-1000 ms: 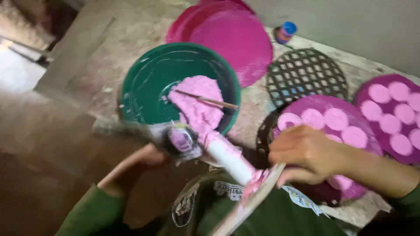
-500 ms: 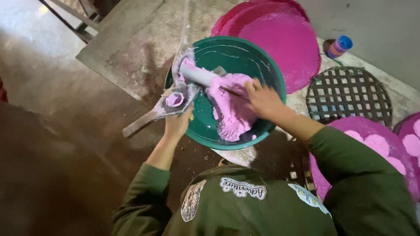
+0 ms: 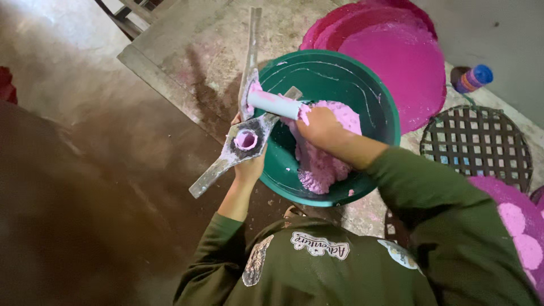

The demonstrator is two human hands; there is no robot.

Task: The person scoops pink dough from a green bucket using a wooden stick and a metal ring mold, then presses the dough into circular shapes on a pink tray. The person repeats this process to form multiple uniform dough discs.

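My left hand [image 3: 248, 166] grips a grey metal hand press [image 3: 226, 156] from below, at the left rim of a green basin [image 3: 381, 107]. The press has two long arms, a round cup [image 3: 246, 139] lined with pink dough, and a white cylinder [image 3: 273, 103] that lies over the basin. My right hand [image 3: 320, 127] is inside the basin, its fingers curled into a lump of pink dough [image 3: 320, 169] right at the cylinder's end. Both my sleeves are dark green.
A stack of pink round lids [image 3: 399, 54] lies behind the basin. A black woven tray [image 3: 480, 141] sits at the right, with a blue-capped bottle [image 3: 473, 78] behind it. Pink dough discs [image 3: 522, 235] lie on a tray at the far right. The basin stands on a concrete slab [image 3: 192, 51].
My right hand left the tray of pink discs and went into the dough in the basin. The press swung up to the basin's rim, its cylinder now over the bowl.
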